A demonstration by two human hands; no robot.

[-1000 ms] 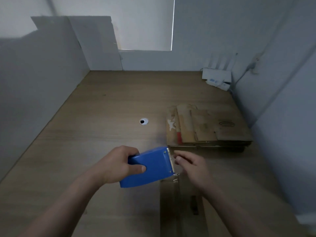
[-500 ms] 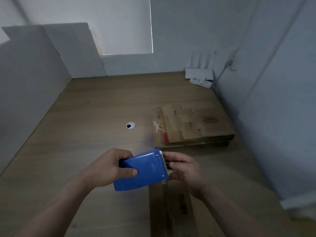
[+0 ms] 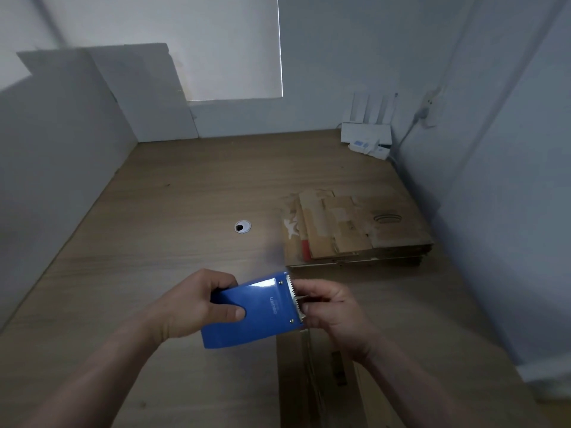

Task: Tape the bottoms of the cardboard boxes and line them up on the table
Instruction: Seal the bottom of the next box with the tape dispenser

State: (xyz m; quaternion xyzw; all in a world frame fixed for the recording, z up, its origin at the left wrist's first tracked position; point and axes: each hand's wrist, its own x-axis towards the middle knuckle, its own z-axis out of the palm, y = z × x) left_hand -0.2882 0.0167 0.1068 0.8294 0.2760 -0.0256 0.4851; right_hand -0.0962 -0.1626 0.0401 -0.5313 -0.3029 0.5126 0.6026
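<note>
My left hand [image 3: 191,307] grips a blue tape dispenser [image 3: 262,310] above the wooden table [image 3: 154,242]. At the dispenser's toothed cutter, my right hand [image 3: 333,316] pinches the tape end; the tape itself is hard to make out. A cardboard box [image 3: 321,381] sits right below both hands at the table's near edge, its flaps meeting along a seam. A stack of flattened cardboard boxes [image 3: 355,230] lies further back on the right.
A round cable hole [image 3: 242,226] is in the table's middle. A white router [image 3: 367,137] with upright antennas sits in the far right corner. White partition panels [image 3: 61,149] wall in the left, back and right sides.
The view has swung slightly, shifting the scene left. Both hands stay together at the dispenser, and my right fingers have closed in on the cutter edge.
</note>
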